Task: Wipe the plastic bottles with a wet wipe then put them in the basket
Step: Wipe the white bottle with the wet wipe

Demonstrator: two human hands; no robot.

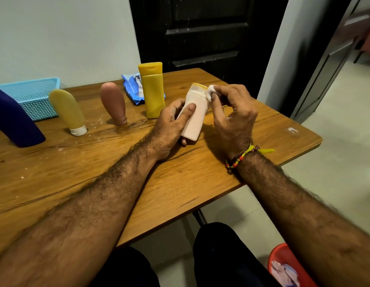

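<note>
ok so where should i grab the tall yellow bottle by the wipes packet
Grip the tall yellow bottle around its straight mid body, below the flip cap, coming from its right front side. It stands upright, the wipes packet sits close behind on the left, and the body's flat sides look easy to clasp.

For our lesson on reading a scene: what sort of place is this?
Probably a room in a home, not a workshop. A dark panelled door stands behind a small wooden table, and toiletry bottles wait beside a blue basket.
</note>
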